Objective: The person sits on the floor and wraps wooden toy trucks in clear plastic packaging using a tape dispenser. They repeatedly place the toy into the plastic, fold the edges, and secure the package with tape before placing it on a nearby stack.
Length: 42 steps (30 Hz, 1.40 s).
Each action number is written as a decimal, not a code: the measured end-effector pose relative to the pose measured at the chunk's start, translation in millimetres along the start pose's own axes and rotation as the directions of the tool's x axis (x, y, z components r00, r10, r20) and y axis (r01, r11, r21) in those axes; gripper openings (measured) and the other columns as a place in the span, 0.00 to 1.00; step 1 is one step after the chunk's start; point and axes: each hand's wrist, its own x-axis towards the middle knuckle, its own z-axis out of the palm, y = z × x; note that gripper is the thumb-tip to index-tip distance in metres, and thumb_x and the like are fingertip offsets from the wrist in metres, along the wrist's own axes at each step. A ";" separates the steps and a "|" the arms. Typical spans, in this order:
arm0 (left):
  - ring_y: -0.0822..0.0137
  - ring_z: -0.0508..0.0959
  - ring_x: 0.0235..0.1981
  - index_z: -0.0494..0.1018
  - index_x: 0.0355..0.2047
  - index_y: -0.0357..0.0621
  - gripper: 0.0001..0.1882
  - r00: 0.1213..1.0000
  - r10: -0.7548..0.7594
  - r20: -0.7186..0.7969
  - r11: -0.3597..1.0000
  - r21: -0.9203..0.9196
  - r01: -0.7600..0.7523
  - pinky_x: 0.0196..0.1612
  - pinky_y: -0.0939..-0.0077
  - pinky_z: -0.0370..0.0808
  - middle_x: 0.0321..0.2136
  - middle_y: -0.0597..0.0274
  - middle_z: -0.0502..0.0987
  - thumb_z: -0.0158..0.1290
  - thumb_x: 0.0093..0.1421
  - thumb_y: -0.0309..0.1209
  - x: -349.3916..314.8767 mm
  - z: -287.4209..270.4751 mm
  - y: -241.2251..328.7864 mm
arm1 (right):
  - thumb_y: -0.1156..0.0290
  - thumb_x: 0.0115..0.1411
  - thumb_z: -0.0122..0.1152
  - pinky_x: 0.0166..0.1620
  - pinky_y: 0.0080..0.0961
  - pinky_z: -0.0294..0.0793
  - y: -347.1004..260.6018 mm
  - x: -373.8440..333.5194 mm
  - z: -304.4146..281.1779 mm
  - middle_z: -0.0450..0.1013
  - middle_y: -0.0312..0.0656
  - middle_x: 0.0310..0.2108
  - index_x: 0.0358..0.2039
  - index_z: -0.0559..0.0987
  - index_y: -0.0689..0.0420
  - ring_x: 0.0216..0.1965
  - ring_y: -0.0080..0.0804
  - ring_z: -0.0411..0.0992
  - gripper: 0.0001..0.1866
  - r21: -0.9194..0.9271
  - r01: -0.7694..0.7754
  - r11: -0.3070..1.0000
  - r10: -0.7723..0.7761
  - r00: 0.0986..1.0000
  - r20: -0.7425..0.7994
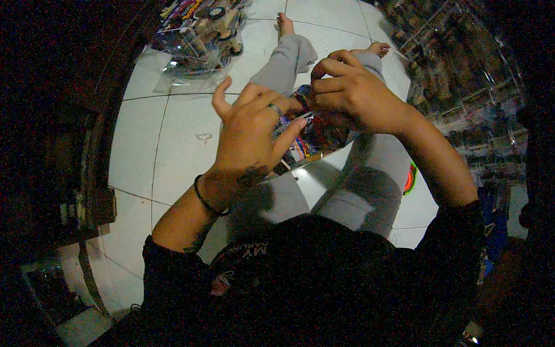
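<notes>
My left hand (248, 124), with a ring on one finger and a dark band at the wrist, pinches a thin, shiny, plastic-looking piece (309, 116) between thumb and forefinger. Close by on the right, my right hand (358, 92) has its fingers curled inward; their tips and whatever they grip are hidden. Below both hands, between my legs, lies a colourful printed item (302, 149) with a glossy surface. Its upper part is dark, and the hands cover some of it.
My legs in grey trousers (370, 185) stretch over white floor tiles (179, 133). A bagged toy with black wheels (202, 34) sits far left. Stacked plastic-wrapped goods (462, 87) line the right side. An orange-and-green round thing (410, 178) lies beside my right leg.
</notes>
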 end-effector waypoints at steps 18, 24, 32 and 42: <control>0.64 0.71 0.41 0.75 0.28 0.47 0.06 0.997 -0.015 0.073 0.999 0.044 0.011 0.57 0.46 0.44 0.29 0.67 0.76 0.54 0.53 0.34 1.8 16.5 5.8 | 0.64 0.47 0.53 0.54 0.36 0.62 4.1 -4.6 14.9 0.70 0.33 0.34 0.31 0.77 0.53 0.44 0.31 0.66 0.11 -0.176 0.132 0.975 -0.131 0.991 0.020; 0.67 0.71 0.41 0.76 0.26 0.48 0.05 0.999 0.007 -0.040 0.998 0.055 -0.005 0.57 0.45 0.43 0.28 0.70 0.75 0.56 0.52 0.34 -5.1 20.4 3.0 | 0.63 0.49 0.54 0.54 0.38 0.60 16.1 -19.1 -26.4 0.71 0.34 0.40 0.34 0.76 0.50 0.49 0.33 0.65 0.11 -0.276 0.023 0.961 0.013 0.992 0.129; 0.68 0.71 0.42 0.76 0.25 0.49 0.04 1.000 0.005 -0.016 0.999 0.048 -0.005 0.57 0.46 0.44 0.28 0.70 0.74 0.57 0.50 0.34 -17.7 20.7 -4.0 | 0.66 0.49 0.52 0.55 0.40 0.59 2.2 -18.5 8.6 0.71 0.33 0.42 0.37 0.78 0.48 0.50 0.34 0.65 0.14 -0.203 0.010 0.979 -0.011 1.000 -0.007; 0.65 0.72 0.41 0.76 0.30 0.51 0.12 0.998 -0.039 0.052 0.999 -0.005 0.039 0.58 0.52 0.46 0.27 0.69 0.74 0.59 0.49 0.42 -17.6 -12.4 -21.7 | 0.65 0.46 0.57 0.53 0.39 0.59 -2.1 -0.6 13.4 0.72 0.32 0.37 0.33 0.78 0.53 0.45 0.33 0.66 0.13 -0.004 -0.006 1.000 0.006 1.000 -0.016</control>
